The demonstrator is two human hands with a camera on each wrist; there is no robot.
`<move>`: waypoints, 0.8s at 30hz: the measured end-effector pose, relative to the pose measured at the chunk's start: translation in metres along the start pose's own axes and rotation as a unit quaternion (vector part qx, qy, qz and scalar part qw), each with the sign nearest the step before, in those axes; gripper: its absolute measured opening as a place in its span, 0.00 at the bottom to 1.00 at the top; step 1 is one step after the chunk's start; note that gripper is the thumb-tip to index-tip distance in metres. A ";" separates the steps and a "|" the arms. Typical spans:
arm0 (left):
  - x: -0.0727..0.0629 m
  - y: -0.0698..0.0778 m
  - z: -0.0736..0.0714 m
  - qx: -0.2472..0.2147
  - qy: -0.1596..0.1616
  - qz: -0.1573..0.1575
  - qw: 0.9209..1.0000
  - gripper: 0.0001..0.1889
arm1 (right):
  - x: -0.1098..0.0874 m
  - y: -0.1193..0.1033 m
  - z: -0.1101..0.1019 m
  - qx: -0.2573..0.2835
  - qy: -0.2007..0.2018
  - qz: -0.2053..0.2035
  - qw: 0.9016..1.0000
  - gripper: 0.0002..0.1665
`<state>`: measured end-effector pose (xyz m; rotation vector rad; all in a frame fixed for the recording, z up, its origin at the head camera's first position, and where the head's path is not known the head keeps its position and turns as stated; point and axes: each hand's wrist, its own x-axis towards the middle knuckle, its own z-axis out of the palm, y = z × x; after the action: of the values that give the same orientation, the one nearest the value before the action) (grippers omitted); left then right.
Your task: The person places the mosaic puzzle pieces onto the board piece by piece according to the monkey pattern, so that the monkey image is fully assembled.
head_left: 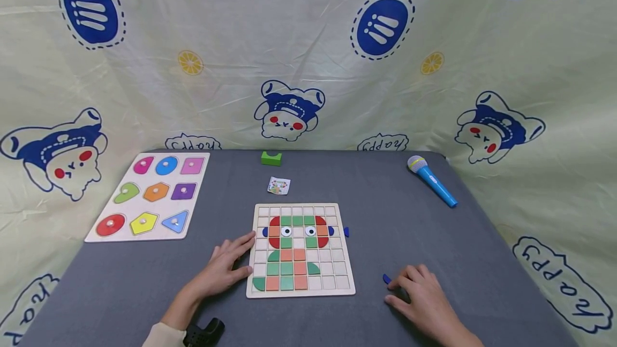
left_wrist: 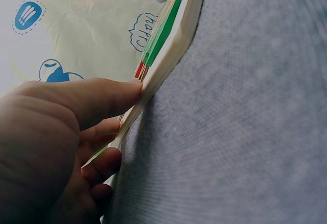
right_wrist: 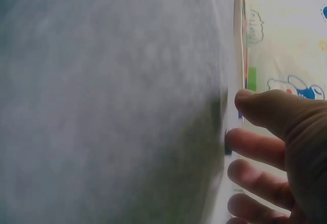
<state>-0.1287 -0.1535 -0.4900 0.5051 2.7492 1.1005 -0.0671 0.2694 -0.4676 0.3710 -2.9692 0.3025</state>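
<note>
A white puzzle board (head_left: 328,283) with a grid lies in the middle, several red, green, orange and blue pieces set in it, plus two eye tiles. My left hand (head_left: 222,268) rests along the board's left edge, fingers extended and thumb at the rim; in the left wrist view the thumb (left_wrist: 115,96) touches that edge. To the right of the board, my right hand (head_left: 424,296) is low over the table. Its index fingertip is right at a small blue piece (head_left: 386,279), with the thumb apart from it. Another blue piece (head_left: 346,232) lies beside the board's right edge.
A shape-knob board (head_left: 166,234) lies at the back left. Behind the puzzle board are a small picture card (head_left: 278,186) and a green notched block (head_left: 271,159). A blue toy microphone (head_left: 434,182) lies at the back right. A black strap device (head_left: 206,332) is at the left wrist.
</note>
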 end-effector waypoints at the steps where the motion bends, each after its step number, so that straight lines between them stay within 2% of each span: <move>1: 0.000 0.000 0.000 -0.001 0.000 0.000 1.000 0.34 | 0.000 0.002 0.000 0.001 -0.001 0.005 1.000 0.11; 6: 0.000 -0.001 0.001 -0.004 -0.001 0.000 1.000 0.34 | 0.002 0.007 -0.002 0.006 -0.004 0.016 1.000 0.10; 15: 0.001 -0.002 0.001 0.001 0.002 0.004 1.000 0.34 | 0.016 0.010 0.002 -0.013 0.018 0.003 1.000 0.12; 24: 0.000 -0.003 0.000 0.009 0.006 0.014 1.000 0.34 | 0.031 0.008 0.006 -0.019 0.016 0.000 1.000 0.14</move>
<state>-0.1293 -0.1552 -0.4922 0.5410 2.7733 1.0903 -0.0992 0.2688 -0.4705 0.3572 -2.9393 0.2507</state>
